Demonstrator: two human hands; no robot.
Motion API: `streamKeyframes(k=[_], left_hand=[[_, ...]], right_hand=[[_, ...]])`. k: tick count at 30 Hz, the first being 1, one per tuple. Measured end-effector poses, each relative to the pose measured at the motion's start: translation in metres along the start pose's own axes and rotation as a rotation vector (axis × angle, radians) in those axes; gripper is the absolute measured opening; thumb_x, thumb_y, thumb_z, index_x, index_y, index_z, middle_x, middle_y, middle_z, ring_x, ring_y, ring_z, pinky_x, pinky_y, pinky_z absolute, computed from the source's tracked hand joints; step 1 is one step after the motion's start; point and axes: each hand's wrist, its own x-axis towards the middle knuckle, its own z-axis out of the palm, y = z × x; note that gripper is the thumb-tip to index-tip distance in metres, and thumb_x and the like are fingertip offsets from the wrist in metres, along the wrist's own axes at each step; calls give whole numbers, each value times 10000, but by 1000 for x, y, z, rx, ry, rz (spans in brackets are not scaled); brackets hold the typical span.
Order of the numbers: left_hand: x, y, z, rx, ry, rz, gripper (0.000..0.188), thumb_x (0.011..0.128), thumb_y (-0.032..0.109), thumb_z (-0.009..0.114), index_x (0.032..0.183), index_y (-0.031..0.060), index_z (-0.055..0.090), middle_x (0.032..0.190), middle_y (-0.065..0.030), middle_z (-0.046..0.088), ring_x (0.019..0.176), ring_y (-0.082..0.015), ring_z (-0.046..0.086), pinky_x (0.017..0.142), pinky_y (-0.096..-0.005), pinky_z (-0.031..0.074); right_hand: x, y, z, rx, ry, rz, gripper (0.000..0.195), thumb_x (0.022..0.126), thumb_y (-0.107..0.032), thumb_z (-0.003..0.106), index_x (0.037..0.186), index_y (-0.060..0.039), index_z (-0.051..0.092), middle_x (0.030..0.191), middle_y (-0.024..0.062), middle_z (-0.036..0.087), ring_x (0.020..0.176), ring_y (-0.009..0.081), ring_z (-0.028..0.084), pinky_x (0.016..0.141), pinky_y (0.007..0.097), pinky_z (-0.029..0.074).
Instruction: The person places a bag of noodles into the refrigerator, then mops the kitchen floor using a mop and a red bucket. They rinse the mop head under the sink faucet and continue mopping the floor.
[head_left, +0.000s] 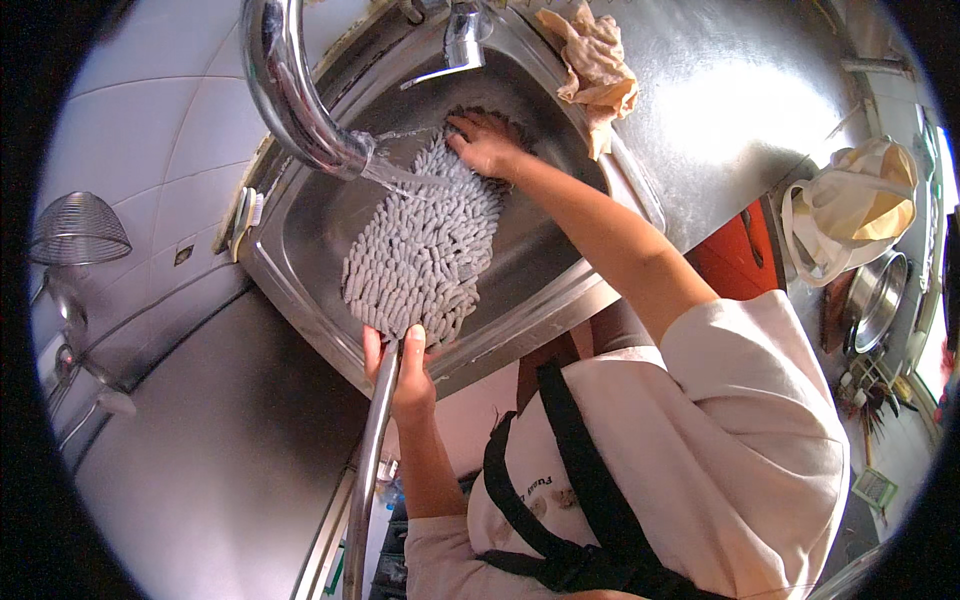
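Note:
A grey chenille mop head (424, 247) lies in a stainless steel sink (525, 300), under water running from a curved chrome faucet (281, 82). My left hand (411, 382) grips the near end of the mop, where its metal handle (367, 465) joins, thumb on one side and fingers on the other. The handle runs down past the sink's near corner. At the far end of the mop head, my right hand (487, 146) rests on the wet strands with its fingers spread. Part of its fingertips is hidden in the strands.
A chrome tap lever (461, 49) stands at the sink's back. A tan cloth (596, 67) hangs over the right rim. A brush (247, 217) leans at the left corner by the tiled wall. Right of the sink are a metal counter (675, 45) and a whitish bag (855, 210).

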Motion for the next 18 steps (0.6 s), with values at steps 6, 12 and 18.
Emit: streamKeyframes(k=[6,12,18], left_hand=[[-6,-2,0,-144,57,-95,547,818,6,557,1331,-42,374,1158,-162,545,933,-178,583,692,-227,508],[-2,-6,4,-65,85,7,512,820,46,583,1295,-51,419,1192,-144,535,996,-186,554,794,-252,463],[-1,-4,10,-380,144,-49,522,815,-13,510,1316,-45,370,1237,-164,486,1067,-234,541,834,-319,507]], right_hand=[[-123,-120,2,-156,63,-321,517,909,-464,370,1331,-179,457,1425,145,346,1308,420,276,1051,562,241],[12,13,12,-80,-100,-104,490,915,-425,344,1300,-156,485,1375,148,420,1282,292,379,1070,448,284],[-91,-105,4,-209,71,-160,497,901,-463,383,1341,-243,455,1443,103,344,1316,411,281,1040,610,237]])
